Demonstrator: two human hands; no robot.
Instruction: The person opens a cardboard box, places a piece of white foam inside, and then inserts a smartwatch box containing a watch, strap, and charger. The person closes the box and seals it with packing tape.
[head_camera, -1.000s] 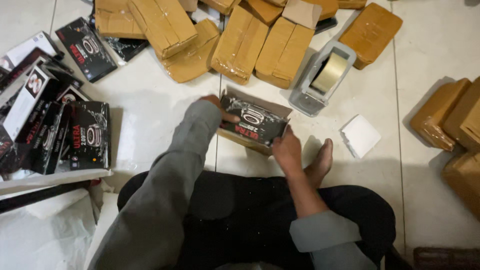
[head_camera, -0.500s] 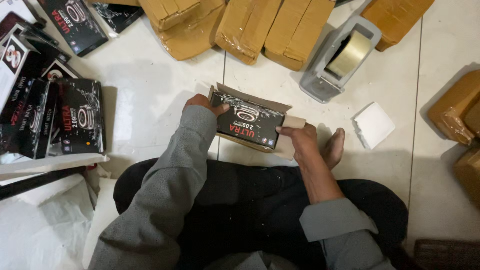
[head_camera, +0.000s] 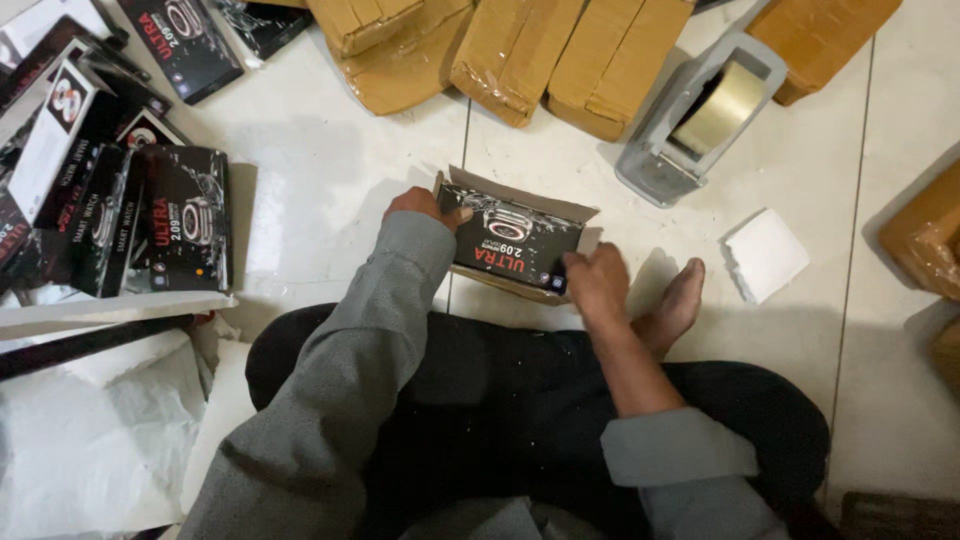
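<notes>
Head view, item in hand: we see a black product box (head_camera: 518, 245) with a printed picture on its face, lying flat inside an open brown carton (head_camera: 520, 215) on the tiled floor (head_camera: 330, 170), just ahead of the seated person's crossed legs.
Left hand: our left hand (head_camera: 428, 206) sits at the far left corner of the carton, thumb laid across the top edge of the black box, fingers curled behind the carton wall; it is closed on that corner.
Right hand: our right hand (head_camera: 598, 283) presses on the near right corner of the black box, fingers bent over it and the carton's edge; closed on the box, not spread.
Carton flaps: standing open at the far side and at the right end.
Step in hand: we judge it to be seating the black box squarely down into the carton.
Next move calls for: as we judge it, an even push at both corners so the box lies level, then free hands for the flaps.
Nearby, right: a grey tape dispenser (head_camera: 697, 118) with a brownish roll, and a small white folded pad (head_camera: 766, 254) near a bare foot (head_camera: 676, 306).
Nearby, far side: a row of taped brown parcels (head_camera: 520, 55).
Nearby, left: a heap of more black boxes (head_camera: 130, 215), well apart from the carton.
</notes>
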